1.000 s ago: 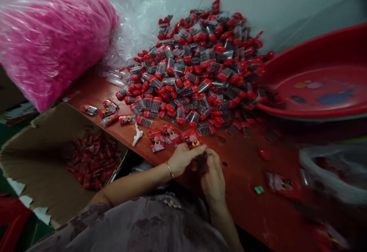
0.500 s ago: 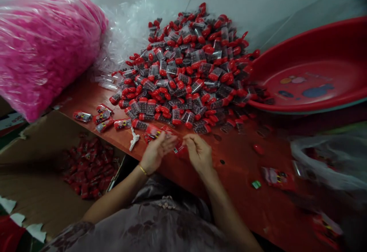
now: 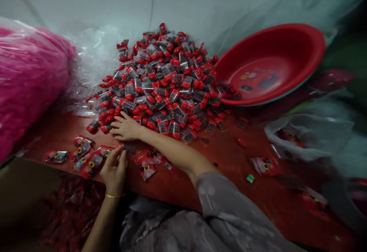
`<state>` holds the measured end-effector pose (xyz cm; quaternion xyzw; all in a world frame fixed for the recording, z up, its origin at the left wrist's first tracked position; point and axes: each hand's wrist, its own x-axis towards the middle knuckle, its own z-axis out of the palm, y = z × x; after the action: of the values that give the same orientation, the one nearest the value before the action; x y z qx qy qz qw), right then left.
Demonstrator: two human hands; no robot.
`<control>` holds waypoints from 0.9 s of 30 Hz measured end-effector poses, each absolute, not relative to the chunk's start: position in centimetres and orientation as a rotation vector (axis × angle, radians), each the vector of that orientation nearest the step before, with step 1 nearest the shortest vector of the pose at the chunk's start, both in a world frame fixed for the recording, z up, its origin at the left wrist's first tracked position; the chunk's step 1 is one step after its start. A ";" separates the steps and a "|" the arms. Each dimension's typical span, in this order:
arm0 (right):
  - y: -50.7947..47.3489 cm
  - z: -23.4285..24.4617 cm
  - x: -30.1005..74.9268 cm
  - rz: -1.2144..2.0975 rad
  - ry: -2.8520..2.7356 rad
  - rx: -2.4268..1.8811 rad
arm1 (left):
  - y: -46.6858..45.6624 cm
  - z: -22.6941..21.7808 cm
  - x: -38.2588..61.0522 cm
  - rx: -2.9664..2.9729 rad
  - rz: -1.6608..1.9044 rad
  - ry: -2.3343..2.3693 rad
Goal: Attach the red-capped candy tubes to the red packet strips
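Observation:
A big heap of small clear tubes (image 3: 169,80) with red caps and dark pellets inside spreads over the table. My right hand (image 3: 126,127) reaches across to the heap's near left edge, palm down, fingers spread on the tubes and holding nothing. Below it, my left hand (image 3: 114,171), with a yellow bangle at the wrist, has its fingers curled and its thumb and forefinger at the red end of a single tube (image 3: 130,148). Several filled red packets (image 3: 92,164) lie left of that hand. Flat red printed packets (image 3: 146,166) lie to its right.
A bag of pink pieces (image 3: 31,83) stands at the left, with loose clear tubes (image 3: 83,112) beside it. Below the table edge is a box of red packets (image 3: 71,206). A red basin (image 3: 312,49) leans behind at the right, near a white plastic bag (image 3: 312,129).
My right hand has gone from a pinch in front of me to lying spread at the heap's left edge. My left hand has moved left and its fingers have curled. The view has shifted right.

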<state>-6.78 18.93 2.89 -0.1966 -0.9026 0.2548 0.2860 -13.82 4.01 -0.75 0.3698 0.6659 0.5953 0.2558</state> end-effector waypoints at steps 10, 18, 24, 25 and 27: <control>23.4 2.7 1.2 0.446 -2.683 -0.402 | 5.6 -1.5 -14.0 1.806 1.109 2.131; 23.9 0.8 10.9 -0.072 -2.813 -0.441 | 5.5 -1.2 -14.0 1.937 0.919 2.226; 21.9 1.6 14.4 -0.099 -2.873 -0.544 | 4.7 0.3 -11.7 2.158 0.804 2.259; 21.3 1.8 14.8 -0.103 -2.872 -0.598 | 4.6 0.6 -10.8 2.209 0.776 2.207; 19.7 2.0 15.3 -0.123 -2.828 -0.741 | 4.4 1.0 -8.8 2.289 0.691 2.082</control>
<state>15.26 19.72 2.03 -0.2518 -0.9609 -0.0418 0.1075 -8.85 4.44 1.01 0.7220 0.6566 0.2179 -0.0144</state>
